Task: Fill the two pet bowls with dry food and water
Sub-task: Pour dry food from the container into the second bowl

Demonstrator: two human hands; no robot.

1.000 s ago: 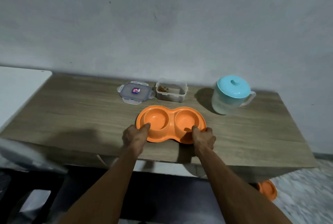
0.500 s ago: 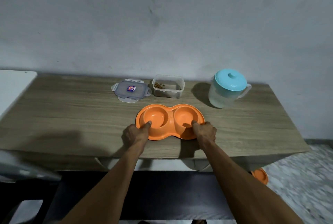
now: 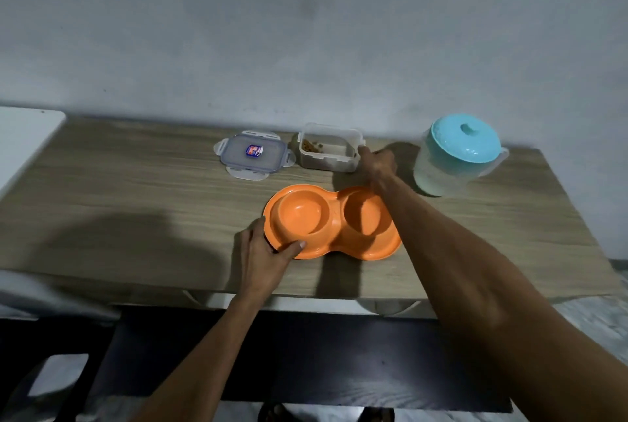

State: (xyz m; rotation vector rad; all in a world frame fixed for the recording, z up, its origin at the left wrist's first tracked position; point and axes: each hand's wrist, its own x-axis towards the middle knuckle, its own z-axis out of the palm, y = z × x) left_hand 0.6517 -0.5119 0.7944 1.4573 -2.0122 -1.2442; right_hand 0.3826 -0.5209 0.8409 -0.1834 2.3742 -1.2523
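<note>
Kibble sits in the open food container [image 3: 328,151], which lies at about twelve o'clock from the orange double bowl [image 3: 331,222] on the bench [image 3: 136,190], well up toward the wall, its long axis running left to right like the bowl's. Going left to right: the left hand [image 3: 268,253] grips the bowl's near-left rim at roughly seven o'clock, thumb hooked over the lip and fingers curled under the edge, steadying it. Both wells look empty. The loose lid [image 3: 253,158] lies flat just left of the container. The right hand [image 3: 375,163], clearly the nearer one, reaches across the right well and touches the container's right end, fingers partly curled; I cannot tell whether it has closed on it yet. The blue-lidded water jug [image 3: 457,153] stands at two o'clock, untouched.
</note>
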